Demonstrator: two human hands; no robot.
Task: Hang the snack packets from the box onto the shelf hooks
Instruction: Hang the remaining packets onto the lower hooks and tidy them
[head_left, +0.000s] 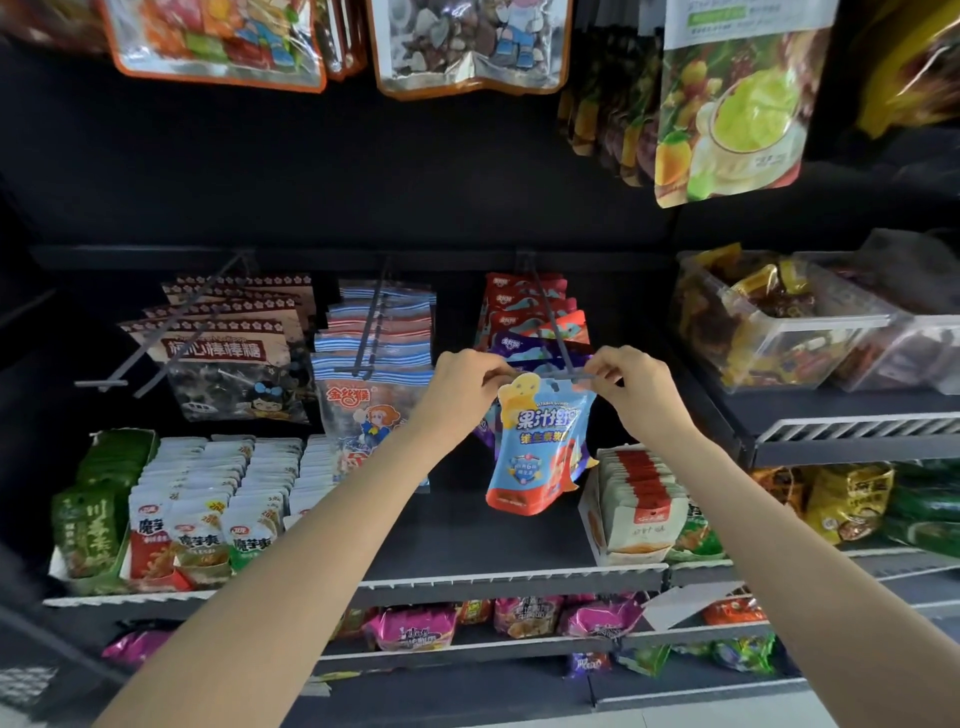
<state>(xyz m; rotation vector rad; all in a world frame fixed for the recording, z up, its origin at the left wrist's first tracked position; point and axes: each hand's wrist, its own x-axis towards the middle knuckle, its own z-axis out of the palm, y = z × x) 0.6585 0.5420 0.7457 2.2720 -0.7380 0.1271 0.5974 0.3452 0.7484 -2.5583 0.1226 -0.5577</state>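
Both hands raised to the front end of the right-hand shelf hook (553, 332). Left hand (460, 384) pinching the top left corner of a blue snack packet (540, 441), fingers curled round its edge. Right hand (631, 387) pinching the packet's top right corner at the hook's front crossbar, fingers likewise curled. Packet hanging upright from the two grips, its top edge level with the hook tip and touching it; whether the hanger hole is already threaded onto the hook cannot be told. Hanging farther back on the same hook, red and purple packets (530, 317), partly hidden behind the held one. Hanging on the middle hook (376, 322), striped blue packets (376, 353); on the left hook (171, 327), brown-topped packets (228, 353). Standing along the front rail of the shelf (509, 577) below, rows of small white packets (223, 499) toward the left end and a carton of red-and-white sachets (636, 504) toward the right end.
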